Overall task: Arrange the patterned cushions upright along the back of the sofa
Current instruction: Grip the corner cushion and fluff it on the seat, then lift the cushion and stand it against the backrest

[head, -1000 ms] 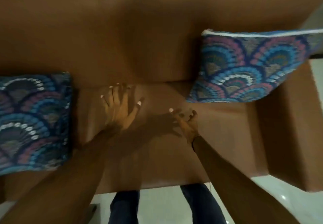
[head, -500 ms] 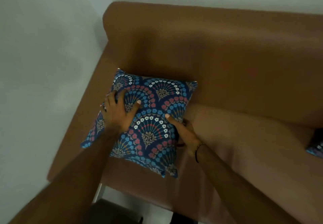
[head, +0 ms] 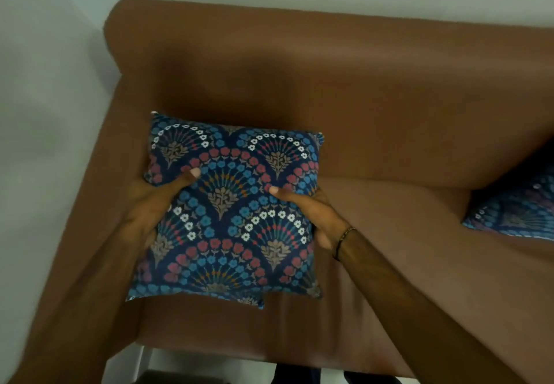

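A dark blue cushion (head: 230, 219) with red, blue and white fan-shaped flower patterns is held over the left part of the brown sofa (head: 374, 90). My left hand (head: 153, 201) grips its left edge, thumb on the front face. My right hand (head: 311, 213) grips its right edge, thumb on the front. The cushion tilts with its top edge toward the sofa back. A second patterned cushion (head: 515, 204) leans at the far right of the seat, cut off by the frame edge and blurred.
The sofa's left armrest (head: 99, 192) runs beside the held cushion. A pale wall (head: 45, 84) stands left of and behind the sofa. Bare seat (head: 398, 234) lies between the two cushions. Light floor (head: 192, 365) shows below the front edge.
My view swung left from the sofa's middle to its left end. Both hands went from flat on the cushion to gripping its side edges, and the cushion has lifted and squared up.
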A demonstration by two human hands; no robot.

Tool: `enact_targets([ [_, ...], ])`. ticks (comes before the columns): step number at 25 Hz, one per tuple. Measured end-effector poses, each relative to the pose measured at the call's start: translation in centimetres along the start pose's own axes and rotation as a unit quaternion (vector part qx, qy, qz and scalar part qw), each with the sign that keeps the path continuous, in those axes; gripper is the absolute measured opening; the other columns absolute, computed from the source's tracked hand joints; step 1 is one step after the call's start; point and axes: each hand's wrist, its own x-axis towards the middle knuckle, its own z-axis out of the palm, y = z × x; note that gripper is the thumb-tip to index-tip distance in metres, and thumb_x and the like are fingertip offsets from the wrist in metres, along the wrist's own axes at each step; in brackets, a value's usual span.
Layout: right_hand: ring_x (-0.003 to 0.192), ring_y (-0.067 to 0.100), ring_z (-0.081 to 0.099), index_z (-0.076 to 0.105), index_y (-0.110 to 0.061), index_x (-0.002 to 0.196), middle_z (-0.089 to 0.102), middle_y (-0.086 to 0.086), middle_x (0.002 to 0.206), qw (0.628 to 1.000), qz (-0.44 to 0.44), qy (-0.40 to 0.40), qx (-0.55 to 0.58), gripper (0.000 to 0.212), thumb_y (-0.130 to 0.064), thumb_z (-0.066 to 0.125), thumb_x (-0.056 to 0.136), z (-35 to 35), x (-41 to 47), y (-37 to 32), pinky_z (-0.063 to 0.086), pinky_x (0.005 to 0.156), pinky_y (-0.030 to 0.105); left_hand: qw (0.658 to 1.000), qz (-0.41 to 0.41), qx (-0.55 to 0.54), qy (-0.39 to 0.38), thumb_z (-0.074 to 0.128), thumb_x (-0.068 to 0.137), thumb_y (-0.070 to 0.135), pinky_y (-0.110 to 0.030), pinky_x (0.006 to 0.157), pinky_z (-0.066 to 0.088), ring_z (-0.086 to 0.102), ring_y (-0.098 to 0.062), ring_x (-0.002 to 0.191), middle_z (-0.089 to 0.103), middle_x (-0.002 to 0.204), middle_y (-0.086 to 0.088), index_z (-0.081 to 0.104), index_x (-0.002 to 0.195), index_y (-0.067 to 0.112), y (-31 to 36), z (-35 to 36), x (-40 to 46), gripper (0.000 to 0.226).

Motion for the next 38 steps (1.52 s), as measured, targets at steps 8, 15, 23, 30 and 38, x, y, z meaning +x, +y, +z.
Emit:
enact_targets([
  [8,0.117,0.026,0.078,0.071,-0.01,0.133,0.081,0.006,0.127,0.974,-0.119,0.189,-0.025,0.097,-0.024,0.102,0.042,-22.6,-4.7,0.0,0.069,0.087,0.039,0.974,0.087,-0.003,-0.208,0.096,0.072,0.008,-0.019,0.093,0.058,0.062,0.015,0.106,0.063,0.126,0.022,0.051,0.141,0.032,-0.6,20.0,-4.8,0.086],
  [15,0.123,0.011,0.07,0.049,-0.004,0.15,0.067,0.003,0.138,0.935,-0.148,0.322,-0.02,0.092,0.008,0.094,0.071,-30.3,-2.8,2.8,0.062,0.099,0.039,0.959,0.141,0.061,-0.236,0.099,0.072,0.026,-0.047,0.117,0.05,0.056,-0.018,0.14,0.056,0.151,0.0,0.04,0.15,0.026,-3.3,30.0,-4.4,0.098],
  [23,0.126,0.022,0.051,0.038,-0.025,0.157,0.057,0.0,0.147,0.938,0.11,0.294,0.147,0.085,-0.047,0.084,0.089,-20.1,-2.6,7.8,0.056,0.099,0.061,0.859,0.233,0.42,-0.18,0.044,0.089,0.084,-0.062,0.123,0.032,0.041,-0.044,0.149,0.043,0.162,-0.022,0.039,0.16,0.015,-10.3,23.1,-0.2,0.099],
  [30,0.154,0.03,0.043,0.055,-0.036,0.148,0.048,0.001,0.164,0.977,0.212,-0.021,-0.026,0.069,-0.061,0.079,0.088,1.5,3.4,7.9,0.05,0.113,0.058,0.847,0.184,0.498,-0.041,0.044,0.083,0.086,-0.069,0.126,0.009,0.018,-0.043,0.162,0.019,0.177,-0.018,0.026,0.169,0.029,-13.8,3.0,5.0,0.105],
  [38,0.123,0.03,0.063,0.062,-0.028,0.134,0.069,-0.003,0.127,0.976,0.16,-0.038,-0.144,0.06,-0.04,0.092,0.083,10.2,8.8,7.0,0.056,0.095,0.052,0.987,-0.067,0.137,-0.047,0.095,0.041,0.076,-0.039,0.115,0.046,0.052,-0.025,0.145,0.05,0.162,-0.006,0.035,0.162,0.016,-14.4,-3.0,10.8,0.148],
])
